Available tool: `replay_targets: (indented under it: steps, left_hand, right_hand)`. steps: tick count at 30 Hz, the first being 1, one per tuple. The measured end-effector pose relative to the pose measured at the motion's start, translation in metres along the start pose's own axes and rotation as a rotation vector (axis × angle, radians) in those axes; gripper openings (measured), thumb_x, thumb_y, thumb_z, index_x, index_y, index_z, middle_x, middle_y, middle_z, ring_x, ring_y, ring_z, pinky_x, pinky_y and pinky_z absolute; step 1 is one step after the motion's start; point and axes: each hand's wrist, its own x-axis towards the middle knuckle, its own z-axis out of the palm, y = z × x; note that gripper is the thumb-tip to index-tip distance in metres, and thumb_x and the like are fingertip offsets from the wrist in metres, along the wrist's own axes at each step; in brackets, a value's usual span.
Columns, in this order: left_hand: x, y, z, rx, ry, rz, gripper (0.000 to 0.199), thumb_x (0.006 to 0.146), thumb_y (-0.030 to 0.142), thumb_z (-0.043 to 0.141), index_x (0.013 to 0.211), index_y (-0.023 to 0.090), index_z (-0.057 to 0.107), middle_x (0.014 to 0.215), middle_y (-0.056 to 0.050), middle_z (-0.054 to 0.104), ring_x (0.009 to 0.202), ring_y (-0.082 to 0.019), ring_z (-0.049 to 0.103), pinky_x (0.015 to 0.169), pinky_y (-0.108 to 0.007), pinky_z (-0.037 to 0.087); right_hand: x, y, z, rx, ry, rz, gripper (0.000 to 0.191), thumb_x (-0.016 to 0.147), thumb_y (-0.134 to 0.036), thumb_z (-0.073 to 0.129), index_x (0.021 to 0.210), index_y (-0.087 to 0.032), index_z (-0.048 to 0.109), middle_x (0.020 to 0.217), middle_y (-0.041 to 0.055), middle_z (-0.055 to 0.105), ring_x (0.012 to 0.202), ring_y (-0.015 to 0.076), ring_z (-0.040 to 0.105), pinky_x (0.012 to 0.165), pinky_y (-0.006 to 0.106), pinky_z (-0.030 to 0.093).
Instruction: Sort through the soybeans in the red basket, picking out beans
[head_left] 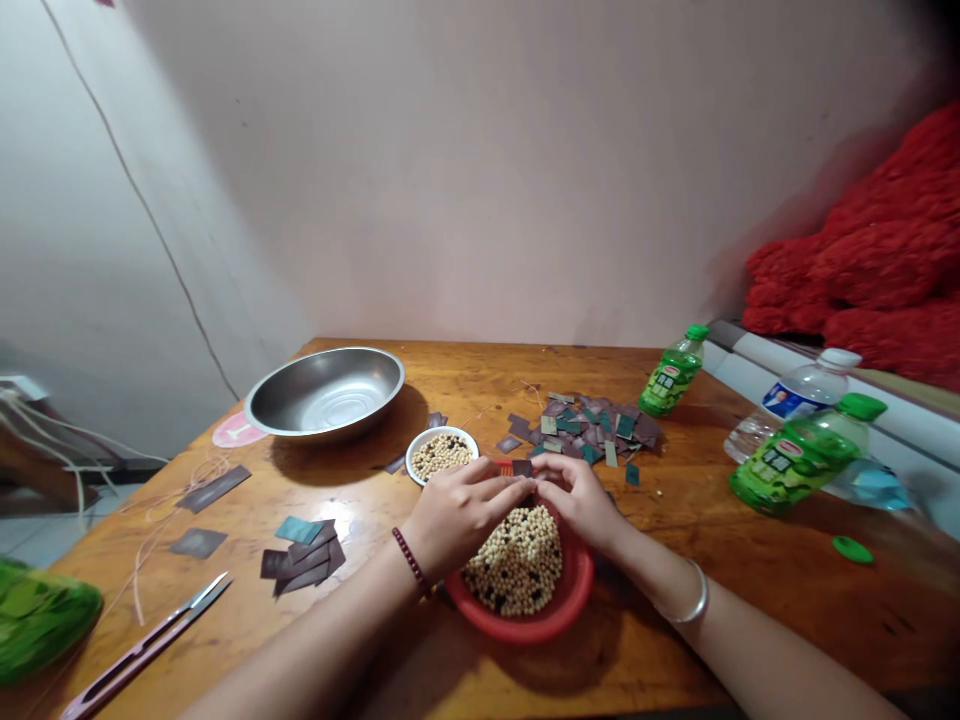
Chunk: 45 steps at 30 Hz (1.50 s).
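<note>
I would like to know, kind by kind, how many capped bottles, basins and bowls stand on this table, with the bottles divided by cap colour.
Green-capped bottles: 2
White-capped bottle: 1
Metal basin: 1
White bowl: 1
Red bowl: 1
Total: 6

- We see moderate indoor light.
- We catch glare on the table (465, 368) and soft shadows under the red bowl (525, 631) and metal basin (330, 395).
- We get stretching and blur toward the right edge, its top corner dark.
</note>
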Motion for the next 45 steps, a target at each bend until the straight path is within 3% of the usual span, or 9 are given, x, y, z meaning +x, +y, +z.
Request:
replay_targets:
  steps: [10, 17, 27, 45]
  left_hand:
    - [-0.0007, -0.0020, 0.0031, -0.039, -0.006, -0.051, 0.030, 0.089, 0.021, 0.044, 0.118, 0.023, 0.050, 0.088, -0.001, 0.065, 0.082, -0.014, 0.053, 0.071, -0.026, 0.046]
    - [0.0008, -0.0016, 0.0041, 0.005, 0.002, -0.052, 0.025, 0.089, 0.022, 0.044, 0.113, 0.022, 0.051, 0.094, -0.002, 0.063, 0.083, -0.014, 0.052, 0.072, -0.027, 0.045]
    - [0.0042, -0.0003, 0.0018, -0.043, -0.035, -0.068, 0.018, 0.091, 0.023, 0.039, 0.095, 0.019, 0.056, 0.078, -0.002, 0.059, 0.074, -0.013, 0.049, 0.066, -0.024, 0.042]
    - [0.0030, 0.0007, 0.0026, -0.084, -0.049, -0.095, 0.015, 0.091, 0.023, 0.040, 0.094, 0.020, 0.054, 0.077, -0.001, 0.060, 0.074, -0.012, 0.050, 0.065, -0.024, 0.040]
  right_hand:
    - [-0.0034, 0.0053, 0.0024, -0.158, 0.016, -0.021, 0.020, 0.077, -0.024, 0.054, 0.092, -0.014, 0.062, 0.082, 0.0067, 0.068, 0.074, 0.0178, 0.064, 0.066, 0.028, 0.052]
    - [-0.0029, 0.0055, 0.0031, -0.134, 0.021, -0.025, 0.021, 0.077, -0.023, 0.054, 0.094, -0.013, 0.062, 0.082, 0.0066, 0.068, 0.074, 0.0171, 0.064, 0.066, 0.028, 0.052]
    - [-0.0029, 0.0041, 0.0021, -0.165, -0.005, -0.061, 0.019, 0.078, -0.021, 0.053, 0.093, -0.015, 0.063, 0.085, 0.0054, 0.068, 0.075, 0.0159, 0.064, 0.068, 0.027, 0.051]
    - [-0.0049, 0.0003, 0.0025, -0.208, -0.052, -0.018, 0.020, 0.079, -0.022, 0.052, 0.094, -0.016, 0.063, 0.082, 0.0054, 0.069, 0.072, 0.0173, 0.065, 0.066, 0.028, 0.052]
